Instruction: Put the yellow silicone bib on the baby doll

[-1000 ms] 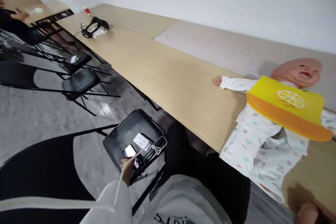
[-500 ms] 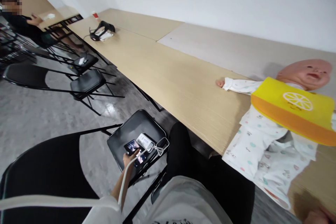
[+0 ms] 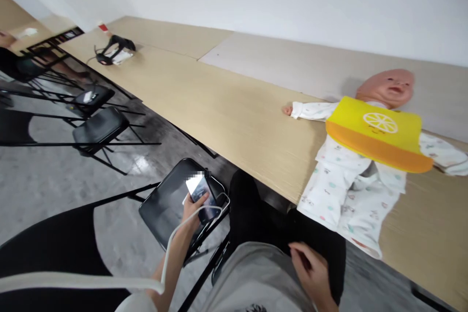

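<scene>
My left hand (image 3: 193, 208) is closed around a smartphone (image 3: 200, 190) with a lit screen, its thumb lying over the glass. Beneath them is the black seat of a folding chair (image 3: 166, 204). A white cable (image 3: 171, 239) runs past my left forearm toward the phone; where it ends is hidden. My right hand (image 3: 310, 270) hovers near my lap, loosely curled, thumb apart from the fingers, with nothing visible in it. On the table beside me lies a baby doll (image 3: 387, 87) in a patterned white outfit, wearing a yellow and orange bib (image 3: 376, 126).
The long wooden table (image 3: 226, 107) runs along a white wall. A black headset (image 3: 115, 48) sits on its far end by a red-topped object (image 3: 103, 27). Black folding chairs (image 3: 100, 126) line the left side. Part of another person (image 3: 22, 63) shows at far left.
My left hand has lifted a smartphone from the chair seat. My right hand has come from the lower right corner to near my lap. The view has shifted right.
</scene>
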Available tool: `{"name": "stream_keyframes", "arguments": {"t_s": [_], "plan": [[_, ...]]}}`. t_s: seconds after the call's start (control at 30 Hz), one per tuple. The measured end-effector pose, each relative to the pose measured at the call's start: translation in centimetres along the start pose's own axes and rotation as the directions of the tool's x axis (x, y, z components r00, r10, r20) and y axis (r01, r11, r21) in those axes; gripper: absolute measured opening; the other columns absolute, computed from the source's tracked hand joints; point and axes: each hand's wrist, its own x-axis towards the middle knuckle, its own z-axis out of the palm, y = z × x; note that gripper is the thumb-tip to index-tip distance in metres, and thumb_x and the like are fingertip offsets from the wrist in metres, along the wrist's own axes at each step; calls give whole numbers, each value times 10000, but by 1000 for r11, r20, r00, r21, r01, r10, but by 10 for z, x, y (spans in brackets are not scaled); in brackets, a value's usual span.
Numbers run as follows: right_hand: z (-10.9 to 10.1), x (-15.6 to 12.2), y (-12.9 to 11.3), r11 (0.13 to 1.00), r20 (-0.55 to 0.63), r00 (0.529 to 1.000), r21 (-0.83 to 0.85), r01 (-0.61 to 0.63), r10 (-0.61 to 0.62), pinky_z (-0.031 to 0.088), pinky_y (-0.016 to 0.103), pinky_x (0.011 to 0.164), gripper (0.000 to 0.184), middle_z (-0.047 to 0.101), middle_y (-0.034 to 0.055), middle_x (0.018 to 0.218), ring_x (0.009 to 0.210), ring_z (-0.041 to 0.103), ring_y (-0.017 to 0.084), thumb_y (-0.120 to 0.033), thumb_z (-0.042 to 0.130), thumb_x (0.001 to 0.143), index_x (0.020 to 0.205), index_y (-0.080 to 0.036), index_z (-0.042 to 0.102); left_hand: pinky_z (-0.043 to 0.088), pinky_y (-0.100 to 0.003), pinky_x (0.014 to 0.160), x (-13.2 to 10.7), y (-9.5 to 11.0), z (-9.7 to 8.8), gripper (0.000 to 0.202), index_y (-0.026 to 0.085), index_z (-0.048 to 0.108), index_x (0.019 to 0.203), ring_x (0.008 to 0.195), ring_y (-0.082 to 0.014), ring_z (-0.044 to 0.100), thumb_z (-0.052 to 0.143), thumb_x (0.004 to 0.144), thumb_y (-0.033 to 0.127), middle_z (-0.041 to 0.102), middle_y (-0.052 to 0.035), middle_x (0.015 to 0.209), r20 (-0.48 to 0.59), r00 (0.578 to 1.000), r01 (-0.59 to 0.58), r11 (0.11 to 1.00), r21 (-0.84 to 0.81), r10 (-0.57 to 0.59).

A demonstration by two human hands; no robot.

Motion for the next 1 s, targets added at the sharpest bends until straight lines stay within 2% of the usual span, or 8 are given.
{"name": "stream_keyframes", "arguments": {"t_s": [0.07,0.17,0.33,0.47,0.67,0.77,0.87,1.0], "plan": [[24,20,-6,961,194,960,147,-234,204,457,235,553,292,650,52,674,593,602,143,-408,550,900,847,-162,697,503,-267,621,0,-2,15,526,176,599,907,635,-137,605,890,477,261,663,3,785,35,999,-27,999,46,25],[53,55,-7,777,389,850,383,-499,354,506,295,676,429,703,105,817,774,669,208,-561,612,821,907,-145,675,498,-268,619,-2,-9,36,554,166,601,906,655,-147,604,898,450,267,662,1,776,103,993,-65,992,106,54],[106,108,-11,521,580,751,556,-648,316,498,374,858,627,687,123,1079,1015,650,244,-583,766,649,1101,-164,652,485,-249,645,-10,-11,73,569,166,615,932,678,-138,605,900,448,260,673,4,800,335,942,-74,988,137,24],[139,112,-12,345,625,713,624,-701,318,481,386,922,560,662,68,1153,1094,612,231,-498,782,684,1153,-227,641,458,-229,650,-19,-15,95,438,165,646,874,672,-128,593,837,563,407,664,12,756,368,930,-1,999,54,-19],[144,96,-2,48,615,715,746,-664,332,454,400,988,517,688,66,1097,1138,592,241,-580,704,746,1087,-195,651,461,-254,703,-34,-31,104,409,194,652,870,726,-154,616,815,576,426,661,6,796,260,950,180,984,0,-174],[139,93,-4,-79,680,660,713,-697,319,460,409,978,561,698,108,1060,1113,609,260,-638,628,791,1056,-144,653,463,-254,709,-43,-34,102,371,201,635,833,716,-151,609,810,597,429,633,21,742,298,931,224,975,-4,-213],[133,89,-9,-225,747,588,658,-718,309,455,388,979,487,706,119,1029,1081,628,252,-563,597,853,1047,-119,652,468,-248,702,-51,-33,101,416,202,648,880,730,-148,619,825,583,432,659,20,786,344,911,247,969,-15,-227],[128,80,-11,-307,782,530,619,-723,327,456,372,967,452,715,116,978,1005,656,231,-510,510,923,1069,-104,646,490,-261,686,-61,-30,101,475,178,674,908,757,-179,651,834,562,462,704,-13,843,386,887,285,958,-31,-252]]}}
